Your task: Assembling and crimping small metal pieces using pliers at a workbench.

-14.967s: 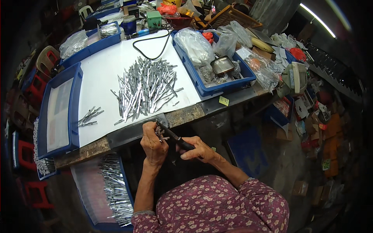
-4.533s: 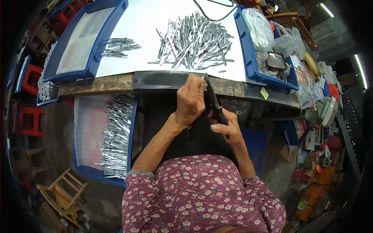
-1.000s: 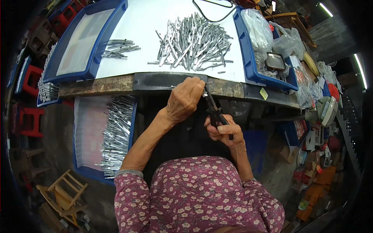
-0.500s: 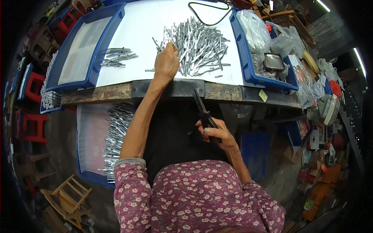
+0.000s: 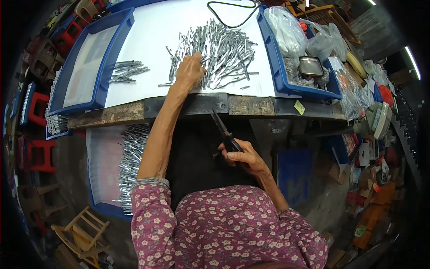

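Observation:
A loose heap of thin silvery metal rods (image 5: pixel 224 54) lies on the white table top (image 5: pixel 152 36). At the heap's near left side, my left hand (image 5: pixel 190 72) reaches down with its fingers curled together. Its fingertips are partly hidden, and I cannot make out what they grip. My right hand (image 5: pixel 246 158) is closed round the black handles of slim-nosed pliers (image 5: pixel 227 133). It is held below the table's front edge, and the narrow jaws point up toward that edge. A smaller bunch of similar rods (image 5: pixel 129 71) rests left of the heap.
A shallow blue tray (image 5: pixel 117 49) stands on the table's left side. To the right, a blue crate (image 5: pixel 271 49) holds plastic bags and a metal tin (image 5: pixel 310 66). Below the table, another tray (image 5: pixel 101 208) contains many rods. A black cord (image 5: pixel 233 27) lies behind the heap.
The view has shifted, so the table appears farther left. My left hand has moved a little rightward over the heap. The pliers remain in my right hand, below the edge.

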Motion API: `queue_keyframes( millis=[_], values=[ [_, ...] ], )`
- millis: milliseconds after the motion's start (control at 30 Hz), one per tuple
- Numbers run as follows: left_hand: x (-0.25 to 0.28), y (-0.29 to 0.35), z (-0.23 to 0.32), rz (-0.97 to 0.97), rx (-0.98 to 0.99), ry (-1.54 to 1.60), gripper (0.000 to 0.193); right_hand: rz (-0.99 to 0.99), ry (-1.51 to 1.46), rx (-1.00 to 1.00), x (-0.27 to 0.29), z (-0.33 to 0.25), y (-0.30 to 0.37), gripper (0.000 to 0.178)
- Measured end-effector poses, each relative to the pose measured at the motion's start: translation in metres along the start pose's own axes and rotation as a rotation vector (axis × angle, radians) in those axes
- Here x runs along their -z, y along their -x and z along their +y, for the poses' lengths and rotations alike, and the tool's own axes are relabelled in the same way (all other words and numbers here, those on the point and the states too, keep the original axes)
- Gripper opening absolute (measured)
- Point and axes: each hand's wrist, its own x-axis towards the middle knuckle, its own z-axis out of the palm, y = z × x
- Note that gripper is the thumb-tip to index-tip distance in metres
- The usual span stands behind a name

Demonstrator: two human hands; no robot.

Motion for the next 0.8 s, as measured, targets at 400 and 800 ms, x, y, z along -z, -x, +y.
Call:
queue_keyframes(
  millis=[400,800],
  values=[
    [0.013,0.017,-0.005,0.261,-0.167,0.214,0.014,-0.008,0.13,0.032,-0.006,-0.008,0.004,0.041],
    [0.025,0.079,0.017,0.193,0.093,1.033,0.016,0.114,0.326,0.119,-0.004,-0.018,0.001,0.048]
  ],
)
